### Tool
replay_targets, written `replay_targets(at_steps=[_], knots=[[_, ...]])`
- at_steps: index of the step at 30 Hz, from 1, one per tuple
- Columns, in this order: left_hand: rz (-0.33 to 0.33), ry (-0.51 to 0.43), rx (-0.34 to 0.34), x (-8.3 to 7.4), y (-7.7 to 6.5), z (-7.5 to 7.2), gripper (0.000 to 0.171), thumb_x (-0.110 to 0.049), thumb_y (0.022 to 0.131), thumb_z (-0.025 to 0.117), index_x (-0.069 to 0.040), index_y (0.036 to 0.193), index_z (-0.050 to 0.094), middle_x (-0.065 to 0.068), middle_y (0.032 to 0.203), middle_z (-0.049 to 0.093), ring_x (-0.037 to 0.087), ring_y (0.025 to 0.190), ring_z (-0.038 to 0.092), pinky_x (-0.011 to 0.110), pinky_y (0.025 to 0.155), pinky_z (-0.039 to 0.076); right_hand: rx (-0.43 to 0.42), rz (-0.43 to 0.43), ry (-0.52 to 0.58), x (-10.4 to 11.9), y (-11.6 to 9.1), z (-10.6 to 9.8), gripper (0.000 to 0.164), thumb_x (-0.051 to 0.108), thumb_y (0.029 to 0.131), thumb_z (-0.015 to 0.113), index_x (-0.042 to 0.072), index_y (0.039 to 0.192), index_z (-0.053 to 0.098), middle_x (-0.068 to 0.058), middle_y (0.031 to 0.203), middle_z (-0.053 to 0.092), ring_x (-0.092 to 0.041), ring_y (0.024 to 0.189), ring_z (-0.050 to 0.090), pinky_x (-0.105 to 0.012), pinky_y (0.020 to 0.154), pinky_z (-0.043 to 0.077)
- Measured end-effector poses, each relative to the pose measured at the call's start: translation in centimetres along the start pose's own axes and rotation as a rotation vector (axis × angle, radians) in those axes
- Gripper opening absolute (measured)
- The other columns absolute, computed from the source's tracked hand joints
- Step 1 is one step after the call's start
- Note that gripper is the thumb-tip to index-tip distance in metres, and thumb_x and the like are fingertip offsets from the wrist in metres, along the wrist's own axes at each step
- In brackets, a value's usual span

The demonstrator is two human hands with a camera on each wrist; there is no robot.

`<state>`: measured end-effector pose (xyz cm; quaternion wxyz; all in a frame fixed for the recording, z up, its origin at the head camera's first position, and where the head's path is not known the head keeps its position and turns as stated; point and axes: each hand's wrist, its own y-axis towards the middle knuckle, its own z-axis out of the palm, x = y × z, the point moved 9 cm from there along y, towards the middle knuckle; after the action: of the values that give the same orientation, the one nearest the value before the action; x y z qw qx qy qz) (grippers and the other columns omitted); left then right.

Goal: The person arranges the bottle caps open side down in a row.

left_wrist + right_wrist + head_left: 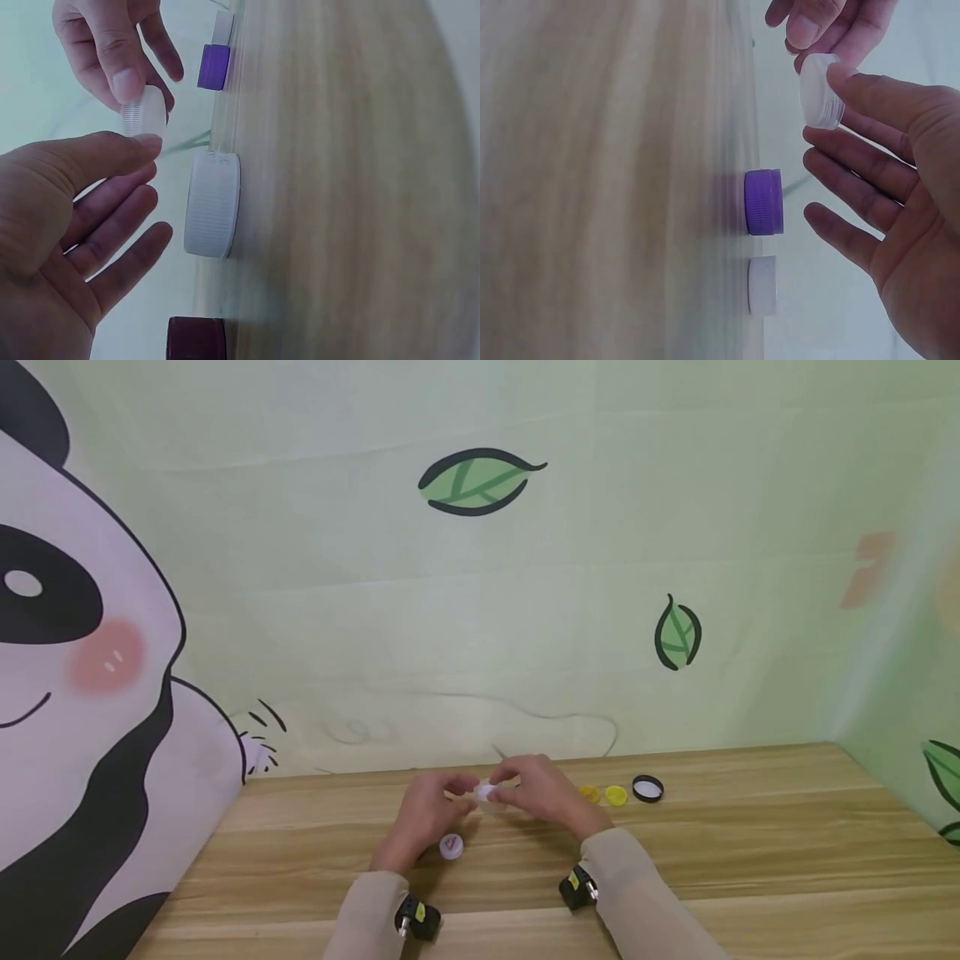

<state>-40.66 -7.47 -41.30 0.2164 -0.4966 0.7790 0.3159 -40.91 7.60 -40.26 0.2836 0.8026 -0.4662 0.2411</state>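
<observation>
Just above the wooden table (pixel 337 827), both hands meet at a small translucent white bottle cap (pixel 486 792) with ribbed sides. My left hand (pixel 67 202) pinches the cap (pixel 146 112) with its thumb at the lower edge; the other fingers spread loosely below. The thumb and fingers of my right hand (pixel 900 157) grip the opposite side of the cap (pixel 821 90). In the head view, the left hand (pixel 431 814) comes in from the left and the right hand (pixel 543 793) from the right. A white cap with a red mark (pixel 451 846) lies beside the left wrist.
Two yellow caps (pixel 617 795) and a black-rimmed cap (pixel 648 788) lie right of the hands. A purple cap (pixel 763 202) and a pale cap (pixel 763 285) stand near the right hand. The left wrist view also shows a dark red cap (pixel 195 339). A printed cloth wall (pixel 525 610) rises behind.
</observation>
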Motion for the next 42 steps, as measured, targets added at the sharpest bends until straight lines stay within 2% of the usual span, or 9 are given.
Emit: replay_targets(at_steps=[4, 12, 20, 28, 33, 36, 42], knots=[[0.018, 0.002, -0.033, -0.3, -0.1, -0.4, 0.019, -0.006, 0.089, 0.086, -0.010, 0.108, 0.080, 0.005, 0.103, 0.078, 0.026, 0.101, 0.071, 0.042, 0.083, 0.061, 0.001, -0.021, 0.001, 0.1, -0.1, -0.1, 0.017, 0.023, 0.097, 0.080, 0.009, 0.107, 0.078, -0.005, 0.110, 0.078, -0.031, 0.110, 0.070, -0.051, 0.095, 0.055], [0.039, 0.011, -0.063, -0.7, -0.2, -0.7, 0.015, -0.010, 0.091, 0.085, -0.012, 0.104, 0.079, 0.002, 0.100, 0.077, 0.026, 0.101, 0.071, 0.042, 0.083, 0.061, 0.002, -0.022, 0.064, 0.2, -0.6, -0.3, 0.007, 0.022, 0.099, 0.077, 0.015, 0.100, 0.077, 0.004, 0.102, 0.077, -0.017, 0.100, 0.068, -0.048, 0.095, 0.056], [0.071, -0.009, -0.084, -1.0, -0.2, -0.9, 0.012, -0.009, 0.092, 0.084, -0.012, 0.103, 0.079, -0.001, 0.095, 0.076, 0.022, 0.095, 0.072, 0.043, 0.083, 0.061, 0.018, -0.048, 0.129, 0.2, -1.0, -0.3, 0.008, 0.016, 0.098, 0.078, 0.012, 0.104, 0.076, -0.002, 0.110, 0.076, -0.027, 0.108, 0.070, -0.045, 0.094, 0.059], [0.067, -0.015, -0.078, -1.0, -0.3, -0.9, 0.009, -0.012, 0.094, 0.083, -0.014, 0.102, 0.080, -0.004, 0.094, 0.075, 0.020, 0.093, 0.072, 0.047, 0.086, 0.059, -0.010, -0.066, 0.118, 0.1, -1.1, -0.7, 0.007, 0.018, 0.100, 0.076, 0.014, 0.106, 0.078, 0.007, 0.099, 0.075, -0.015, 0.098, 0.068, -0.041, 0.092, 0.058], [0.099, -0.063, -0.087, -1.4, -0.5, -1.0, 0.024, -0.007, 0.091, 0.084, -0.011, 0.114, 0.076, -0.001, 0.095, 0.076, 0.020, 0.088, 0.074, 0.046, 0.082, 0.060, -0.025, -0.057, 0.127, 0.1, -1.1, -0.9, 0.009, 0.018, 0.102, 0.074, 0.013, 0.108, 0.079, 0.006, 0.097, 0.075, -0.017, 0.097, 0.068, -0.036, 0.083, 0.059], [0.123, -0.096, -0.081, -1.6, -0.5, -0.9, 0.037, -0.001, 0.089, 0.085, -0.010, 0.123, 0.073, 0.002, 0.096, 0.076, 0.021, 0.084, 0.075, 0.043, 0.079, 0.061, -0.039, -0.050, 0.137, 0.1, -1.1, -1.0, 0.012, 0.019, 0.103, 0.072, 0.012, 0.110, 0.078, 0.006, 0.097, 0.075, -0.017, 0.097, 0.068, -0.037, 0.085, 0.058], [0.153, -0.102, -0.047, -1.8, -0.6, -0.7, 0.043, 0.002, 0.086, 0.086, -0.012, 0.126, 0.074, 0.008, 0.100, 0.075, 0.022, 0.081, 0.075, 0.037, 0.073, 0.062, -0.039, 0.002, 0.190, 0.0, -1.2, -1.1, 0.018, 0.020, 0.105, 0.070, 0.010, 0.119, 0.076, -0.003, 0.096, 0.074, -0.021, 0.088, 0.067, -0.038, 0.080, 0.056]])
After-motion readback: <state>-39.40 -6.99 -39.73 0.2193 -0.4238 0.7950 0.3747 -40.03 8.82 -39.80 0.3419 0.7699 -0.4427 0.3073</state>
